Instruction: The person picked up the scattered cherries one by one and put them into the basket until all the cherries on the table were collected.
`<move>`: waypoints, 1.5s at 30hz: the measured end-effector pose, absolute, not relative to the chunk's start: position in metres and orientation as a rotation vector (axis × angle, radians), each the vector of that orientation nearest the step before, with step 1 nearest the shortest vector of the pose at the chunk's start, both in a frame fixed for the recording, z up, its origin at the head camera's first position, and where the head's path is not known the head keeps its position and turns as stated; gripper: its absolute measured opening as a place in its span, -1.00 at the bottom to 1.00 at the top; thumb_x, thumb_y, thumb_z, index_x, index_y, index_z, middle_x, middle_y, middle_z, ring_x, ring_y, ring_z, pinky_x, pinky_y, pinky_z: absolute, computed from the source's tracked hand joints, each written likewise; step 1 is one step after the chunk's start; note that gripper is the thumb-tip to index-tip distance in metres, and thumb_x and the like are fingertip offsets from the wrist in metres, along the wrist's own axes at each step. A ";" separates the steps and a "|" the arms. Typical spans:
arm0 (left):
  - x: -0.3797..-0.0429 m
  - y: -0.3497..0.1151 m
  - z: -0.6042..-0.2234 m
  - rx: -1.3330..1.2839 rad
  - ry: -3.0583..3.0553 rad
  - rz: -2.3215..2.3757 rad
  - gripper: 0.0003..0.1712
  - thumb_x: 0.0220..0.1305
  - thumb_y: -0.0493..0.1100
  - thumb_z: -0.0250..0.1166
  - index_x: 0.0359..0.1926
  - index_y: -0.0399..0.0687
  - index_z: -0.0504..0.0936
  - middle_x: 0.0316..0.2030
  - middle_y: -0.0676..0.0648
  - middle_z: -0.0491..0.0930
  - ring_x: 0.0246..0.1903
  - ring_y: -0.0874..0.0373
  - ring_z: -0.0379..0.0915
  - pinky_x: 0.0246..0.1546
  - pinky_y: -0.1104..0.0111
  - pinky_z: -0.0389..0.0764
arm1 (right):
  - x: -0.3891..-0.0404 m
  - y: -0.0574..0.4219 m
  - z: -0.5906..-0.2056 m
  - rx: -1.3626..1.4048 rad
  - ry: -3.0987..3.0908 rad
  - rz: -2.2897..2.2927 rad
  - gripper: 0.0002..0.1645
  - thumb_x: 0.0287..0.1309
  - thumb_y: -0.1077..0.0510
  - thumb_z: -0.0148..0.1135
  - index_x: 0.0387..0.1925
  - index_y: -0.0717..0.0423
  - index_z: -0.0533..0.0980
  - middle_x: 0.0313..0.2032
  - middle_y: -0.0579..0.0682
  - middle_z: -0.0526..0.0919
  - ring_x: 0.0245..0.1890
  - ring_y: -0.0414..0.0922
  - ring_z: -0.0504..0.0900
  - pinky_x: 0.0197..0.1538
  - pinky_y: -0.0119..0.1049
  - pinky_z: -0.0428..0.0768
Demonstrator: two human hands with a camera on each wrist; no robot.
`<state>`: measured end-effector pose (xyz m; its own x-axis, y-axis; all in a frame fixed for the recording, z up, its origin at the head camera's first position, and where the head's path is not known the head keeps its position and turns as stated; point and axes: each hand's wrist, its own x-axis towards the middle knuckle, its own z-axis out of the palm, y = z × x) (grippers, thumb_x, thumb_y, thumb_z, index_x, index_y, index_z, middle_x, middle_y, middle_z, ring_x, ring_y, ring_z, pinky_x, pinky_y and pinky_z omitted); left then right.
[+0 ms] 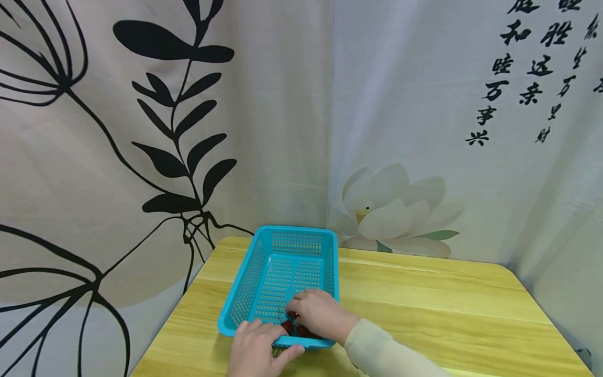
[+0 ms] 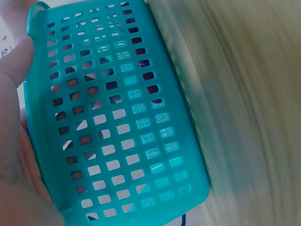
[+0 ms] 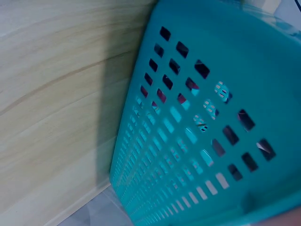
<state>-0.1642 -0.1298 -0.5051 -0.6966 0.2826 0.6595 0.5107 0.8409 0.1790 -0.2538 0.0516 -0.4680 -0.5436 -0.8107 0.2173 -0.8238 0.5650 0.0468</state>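
Observation:
A blue plastic basket [image 1: 278, 283] with slotted walls stands on the table. Several dark red roundish things [image 1: 306, 332] lie at its near end; their kind is too small to tell. My left hand [image 1: 258, 345] grips the near rim at its left part, fingers over the rim and thumb on the outside. In the left wrist view that hand [image 2: 19, 117] lies along the basket's rim [image 2: 40, 141]. Inside the basket, my right hand [image 1: 322, 314] holds one of the dark red things between curled fingers. The right wrist view mostly shows the basket's outer wall [image 3: 221, 61].
The yellow wood-grain table [image 1: 438, 309] extends to the right of the basket. Behind it hangs a pale curtain [image 1: 282, 131] printed with black plants, a lotus and writing. The basket's far end is close to the table's back edge.

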 end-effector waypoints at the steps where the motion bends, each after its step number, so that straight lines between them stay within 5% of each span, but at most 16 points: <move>1: -0.164 -0.130 -0.505 -0.577 -2.369 -0.466 -0.53 0.04 0.49 0.29 -0.51 0.28 0.65 -0.51 0.30 0.62 -0.51 0.31 0.37 -0.47 0.37 0.23 | -0.255 0.051 -0.469 1.365 -2.590 0.082 -0.79 0.15 0.02 0.41 -0.13 -0.19 0.68 -0.24 -0.28 0.66 -0.22 -0.31 0.55 -0.09 -0.30 0.59; 45: -0.166 -0.129 -0.506 -0.560 -2.358 -0.449 -0.50 0.01 0.53 0.27 -0.54 0.28 0.63 -0.55 0.32 0.58 -0.55 0.32 0.33 -0.49 0.37 0.21 | -0.258 0.049 -0.477 1.321 -2.651 0.036 -0.77 0.11 0.04 0.42 -0.14 -0.18 0.68 -0.35 -0.26 0.63 -0.36 -0.32 0.53 -0.23 -0.35 0.60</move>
